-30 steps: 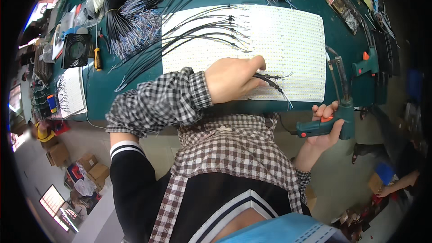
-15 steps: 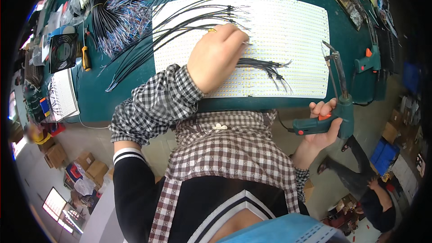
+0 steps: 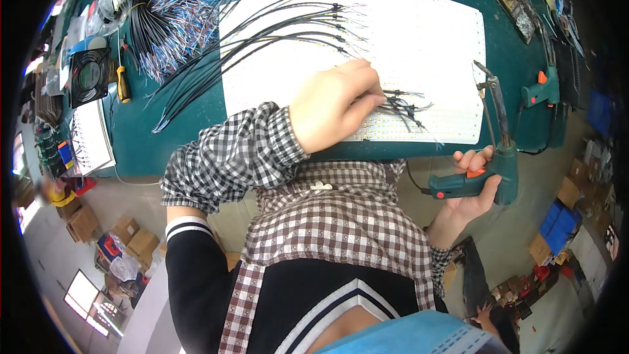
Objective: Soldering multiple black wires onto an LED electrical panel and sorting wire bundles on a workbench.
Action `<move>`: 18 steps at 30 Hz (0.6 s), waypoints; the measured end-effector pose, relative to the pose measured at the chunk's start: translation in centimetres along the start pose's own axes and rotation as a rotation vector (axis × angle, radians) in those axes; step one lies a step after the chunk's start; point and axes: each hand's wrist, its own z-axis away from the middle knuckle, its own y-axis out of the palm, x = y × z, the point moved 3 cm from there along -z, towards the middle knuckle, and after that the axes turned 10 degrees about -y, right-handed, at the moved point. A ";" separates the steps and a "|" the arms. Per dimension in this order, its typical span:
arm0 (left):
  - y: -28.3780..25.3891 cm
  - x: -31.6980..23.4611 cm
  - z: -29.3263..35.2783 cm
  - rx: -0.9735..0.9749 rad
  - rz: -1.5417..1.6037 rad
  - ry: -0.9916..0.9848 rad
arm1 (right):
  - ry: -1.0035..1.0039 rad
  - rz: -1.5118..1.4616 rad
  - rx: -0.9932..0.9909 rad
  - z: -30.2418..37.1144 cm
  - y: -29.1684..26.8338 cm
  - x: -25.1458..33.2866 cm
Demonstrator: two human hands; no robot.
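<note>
My left hand (image 3: 337, 101) is over the white LED board (image 3: 452, 33), thumb and fingers pinched at a small bundle of black cables (image 3: 405, 106). Their stripped ends point right; the part under my hand is hidden, so how many I grip is unclear. Above it, several black cables (image 3: 288, 23) lie spaced in a row on the board, thin wire ends toward its middle and long tails off to the left. Beyond the board's near right corner, my right hand (image 3: 470, 190) grips a green soldering gun (image 3: 504, 174) with an orange trigger, its tip pointing up beside the board's right edge.
A thick heap of black cables (image 3: 173, 26) covers the table's back left. Left of it are a screwdriver (image 3: 122, 84) with a yellow handle, a black fan (image 3: 89, 77) and a white board (image 3: 93, 137). A second green soldering gun (image 3: 542, 88) rests at the right.
My left hand has moved right and down from the cable row to the small bundle, whose ends have shifted slightly. One more cable now lies in the row. My right hand has barely moved.
</note>
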 end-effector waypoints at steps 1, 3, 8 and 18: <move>-0.7 -0.3 0.1 -0.074 -0.031 -0.019 | -0.001 0.005 0.001 0.0 0.0 0.0; -1.6 -0.1 0.5 -0.148 -0.061 -0.041 | 0.001 0.012 0.007 -0.1 0.0 -0.1; -2.9 1.9 1.5 -0.203 -0.455 -0.103 | 0.005 0.017 0.039 -0.1 0.1 -0.5; 0.1 1.4 -1.9 0.051 -0.359 0.207 | 0.020 0.025 0.073 -0.1 0.7 -0.5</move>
